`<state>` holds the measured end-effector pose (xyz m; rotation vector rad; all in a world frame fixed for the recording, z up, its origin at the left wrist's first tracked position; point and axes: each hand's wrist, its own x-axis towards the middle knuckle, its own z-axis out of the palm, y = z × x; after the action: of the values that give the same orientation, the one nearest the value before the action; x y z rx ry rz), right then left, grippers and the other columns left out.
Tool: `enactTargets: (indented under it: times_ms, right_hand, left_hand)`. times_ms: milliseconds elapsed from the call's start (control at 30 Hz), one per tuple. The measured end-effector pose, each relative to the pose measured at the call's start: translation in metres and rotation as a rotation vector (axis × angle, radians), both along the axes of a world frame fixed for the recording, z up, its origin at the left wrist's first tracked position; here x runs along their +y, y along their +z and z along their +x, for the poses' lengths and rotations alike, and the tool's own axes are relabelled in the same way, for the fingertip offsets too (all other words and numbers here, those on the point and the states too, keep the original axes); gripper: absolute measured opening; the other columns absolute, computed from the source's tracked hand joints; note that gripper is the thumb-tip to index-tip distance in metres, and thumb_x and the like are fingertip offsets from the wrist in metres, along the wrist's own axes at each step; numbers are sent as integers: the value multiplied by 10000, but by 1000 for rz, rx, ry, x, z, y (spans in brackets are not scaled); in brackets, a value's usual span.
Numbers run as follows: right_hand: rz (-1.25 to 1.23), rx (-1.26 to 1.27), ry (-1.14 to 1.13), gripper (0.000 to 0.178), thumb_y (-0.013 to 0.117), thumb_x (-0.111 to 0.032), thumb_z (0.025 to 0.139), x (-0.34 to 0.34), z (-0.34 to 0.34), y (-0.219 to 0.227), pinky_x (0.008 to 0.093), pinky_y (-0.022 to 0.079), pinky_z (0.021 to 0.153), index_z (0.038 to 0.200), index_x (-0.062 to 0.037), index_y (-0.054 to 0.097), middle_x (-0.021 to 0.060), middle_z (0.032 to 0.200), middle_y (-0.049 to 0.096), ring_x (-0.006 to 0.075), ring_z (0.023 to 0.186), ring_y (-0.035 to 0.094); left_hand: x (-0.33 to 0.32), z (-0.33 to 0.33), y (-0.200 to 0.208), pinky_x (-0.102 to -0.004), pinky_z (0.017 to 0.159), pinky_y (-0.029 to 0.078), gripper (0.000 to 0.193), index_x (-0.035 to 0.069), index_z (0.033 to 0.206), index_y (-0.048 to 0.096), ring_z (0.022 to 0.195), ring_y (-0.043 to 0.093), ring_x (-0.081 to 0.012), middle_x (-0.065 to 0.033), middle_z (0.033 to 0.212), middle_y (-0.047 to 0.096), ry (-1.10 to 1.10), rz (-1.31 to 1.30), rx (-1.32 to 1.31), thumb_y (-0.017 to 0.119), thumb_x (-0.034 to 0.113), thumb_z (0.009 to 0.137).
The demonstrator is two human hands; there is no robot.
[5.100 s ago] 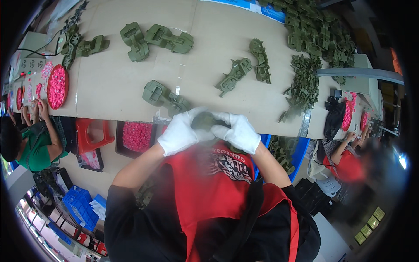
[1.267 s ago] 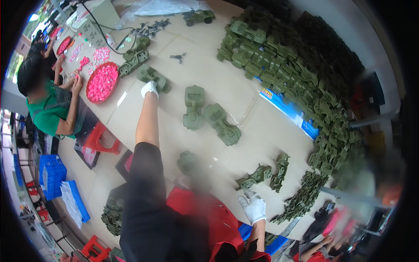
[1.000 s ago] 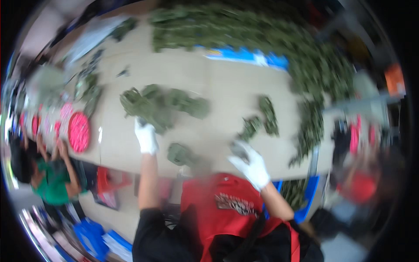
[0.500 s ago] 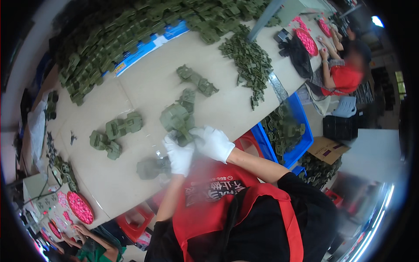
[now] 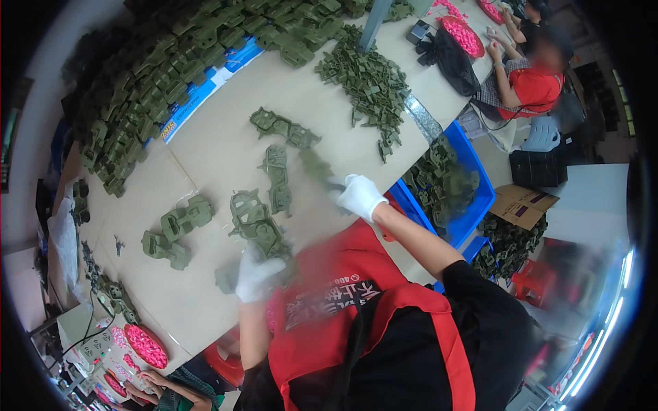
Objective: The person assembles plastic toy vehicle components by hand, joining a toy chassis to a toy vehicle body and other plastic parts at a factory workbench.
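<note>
My right hand [image 5: 361, 197], in a white glove, is closed round the near end of a motion-blurred green plastic part [image 5: 316, 166]. My left hand [image 5: 255, 275], also gloved, is at the near end of an openwork green plastic body piece [image 5: 252, 218] on the table. Blur hides how its fingers lie. Between the hands and the far pile are a narrow green plastic piece [image 5: 276, 177] and a longer green piece [image 5: 284, 128]. Another green body piece [image 5: 186, 218] is to the left, touching or nearly touching a smaller one [image 5: 164, 250].
Piled green parts [image 5: 199, 55] cover the table's far side along a blue-and-white box edge [image 5: 194, 103]. A heap of small green pieces [image 5: 367, 79] is at the far right. A blue crate [image 5: 485, 181] of green parts stands right. Co-workers sit by pink-filled trays [image 5: 460, 35] at both ends.
My hands have moved apart, the left down and leftward, the right a little up and rightward. The piece they held together is no longer between them; a blurred part is now in the right hand.
</note>
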<state>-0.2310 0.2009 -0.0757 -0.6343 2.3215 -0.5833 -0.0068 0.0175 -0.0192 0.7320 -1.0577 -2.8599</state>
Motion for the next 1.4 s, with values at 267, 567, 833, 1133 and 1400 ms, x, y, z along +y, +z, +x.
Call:
enactTargets:
  times_ms: [267, 567, 833, 1133, 1400]
  right_hand:
    - [175, 500, -469, 393, 694, -305, 820, 41, -70, -49, 459, 512, 826, 1121, -68, 607, 219, 1024, 666, 395, 949, 639]
    - [160, 369, -341, 362, 658, -305, 811, 5, -39, -48, 449, 510, 846, 1067, -49, 666, 219, 995, 683, 395, 905, 654]
    - [-232, 248, -710, 440, 713, -233, 839, 49, -57, -106, 301, 503, 686, 1195, -1, 596, 114, 826, 674, 160, 737, 620]
    - [172, 179, -512, 656, 702, -492, 755, -19, -60, -65, 433, 486, 905, 1169, 5, 593, 243, 1106, 653, 392, 1023, 627]
    - [-291, -118, -312, 445, 721, -206, 773, 1, -44, -38, 363, 546, 761, 1169, -15, 651, 179, 961, 699, 307, 832, 672]
  left_hand:
    - [23, -1, -28, -387, 802, 573, 1085, 33, 1409, 332, 1000, 641, -295, -181, 1297, 524, 128, -163, 54, 890, 479, 592]
    - [21, -14, -38, -401, 779, 543, 484, 15, 1223, 549, 973, 645, -273, -157, 1091, 635, 267, 0, -75, 654, 311, 854]
    - [26, -9, -13, -339, 622, 566, 451, 21, 1205, 566, 832, 647, -196, -95, 1075, 648, 466, -160, -305, 662, 312, 875]
    - [38, -26, 9, -320, 775, 532, 474, 1, 1222, 582, 892, 647, -213, -126, 1076, 664, 286, -192, -259, 619, 119, 764]
    - [31, -14, -8, -305, 744, 537, 554, 12, 1295, 531, 849, 638, -174, -113, 1139, 647, 417, -97, -225, 601, 50, 747]
